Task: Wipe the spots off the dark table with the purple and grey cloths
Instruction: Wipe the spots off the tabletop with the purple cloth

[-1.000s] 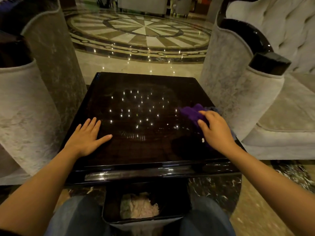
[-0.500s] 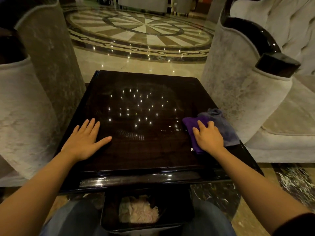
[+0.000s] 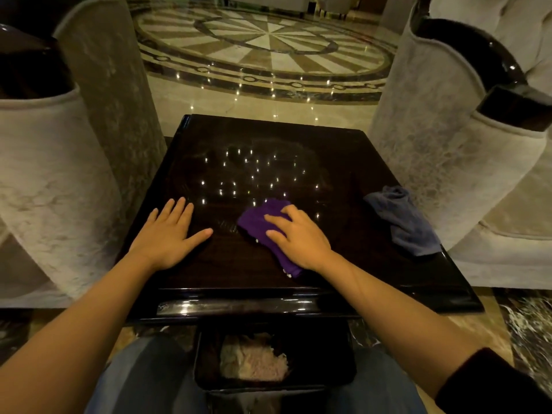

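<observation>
The dark glossy table (image 3: 268, 138) fills the middle of the view and mirrors small ceiling lights. My right hand (image 3: 298, 237) presses flat on the purple cloth (image 3: 260, 219) near the table's centre front, fingers spread over it. My left hand (image 3: 170, 234) lies flat and open on the table's left front, holding nothing. The grey cloth (image 3: 403, 219) lies crumpled by the table's right edge, apart from both hands. Faint wipe smears show on the far half of the top.
Pale velvet armchairs flank the table closely, one at left (image 3: 59, 189) and one at right (image 3: 448, 159). A dark bin (image 3: 328, 354) with crumpled tissue sits below the front edge, between my knees. Patterned marble floor (image 3: 268, 40) lies beyond.
My right hand slid the purple cloth leftward from the right edge to the centre front, leaving the grey cloth behind at the right. My left hand stayed put.
</observation>
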Demonstrator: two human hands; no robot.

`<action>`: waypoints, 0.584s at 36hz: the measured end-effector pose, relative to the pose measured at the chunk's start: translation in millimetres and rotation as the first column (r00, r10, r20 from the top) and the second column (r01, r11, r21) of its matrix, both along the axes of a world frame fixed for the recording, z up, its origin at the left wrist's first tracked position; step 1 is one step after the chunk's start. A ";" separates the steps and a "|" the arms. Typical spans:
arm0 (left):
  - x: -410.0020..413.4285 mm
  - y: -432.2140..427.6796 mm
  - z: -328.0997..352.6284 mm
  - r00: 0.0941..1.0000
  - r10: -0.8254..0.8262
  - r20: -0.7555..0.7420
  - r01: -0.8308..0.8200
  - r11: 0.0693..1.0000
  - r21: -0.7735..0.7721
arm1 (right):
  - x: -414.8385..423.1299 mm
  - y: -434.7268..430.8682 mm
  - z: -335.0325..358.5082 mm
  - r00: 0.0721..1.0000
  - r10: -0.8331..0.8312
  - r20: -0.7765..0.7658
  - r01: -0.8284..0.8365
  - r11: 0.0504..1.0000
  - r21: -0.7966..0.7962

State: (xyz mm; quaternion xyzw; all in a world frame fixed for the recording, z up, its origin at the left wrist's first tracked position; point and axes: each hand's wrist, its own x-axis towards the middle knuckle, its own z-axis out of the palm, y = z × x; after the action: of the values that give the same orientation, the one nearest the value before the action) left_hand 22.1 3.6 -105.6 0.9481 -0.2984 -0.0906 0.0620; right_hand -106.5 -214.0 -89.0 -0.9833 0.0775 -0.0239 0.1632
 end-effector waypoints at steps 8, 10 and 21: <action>-0.7 0.2 0.2 1.000 -0.005 0.010 0.005 1.000 0.009 | -43.5 33.8 11.7 0.947 0.317 -0.056 -0.316 0.948 0.029; -1.4 -0.1 1.2 1.000 -0.005 0.008 0.005 1.000 0.016 | -52.6 37.7 14.8 0.928 0.364 -0.076 -0.364 0.931 0.008; -1.5 -0.7 5.4 0.999 0.018 0.027 -0.017 0.999 -0.037 | -99.5 44.2 27.5 0.832 0.524 -0.184 -0.532 0.846 0.004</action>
State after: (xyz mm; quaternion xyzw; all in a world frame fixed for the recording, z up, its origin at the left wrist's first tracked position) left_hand 20.6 2.9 -100.2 0.9505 -0.2926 -0.0717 0.0763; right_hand -205.9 -169.8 -61.5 -0.9680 -0.1833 0.1085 0.1327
